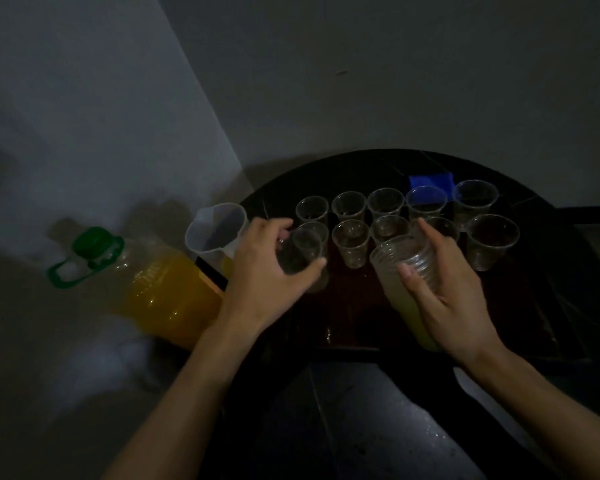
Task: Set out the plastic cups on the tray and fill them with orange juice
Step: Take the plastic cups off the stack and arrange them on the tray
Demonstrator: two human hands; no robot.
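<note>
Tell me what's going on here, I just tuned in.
A person is setting out cups. The left hand grips one clear plastic cup at the left side of the dark tray; the right hand holds a nested stack of clear plastic cups. Two rows of empty clear cups stand on the tray. The green-capped bottle of orange juice stands left, cap on.

Dim home-like room: bare grey walls [326,64], dark round table [361,168], juice bottle [167,289], disposable cups [350,242].

Two rows of cups [350,242] on what seems a tray [354,306], jug [215,230] just left of it, juice bottle [167,292] further left, single cup [300,251] and cup stack [395,254] before the rows
</note>
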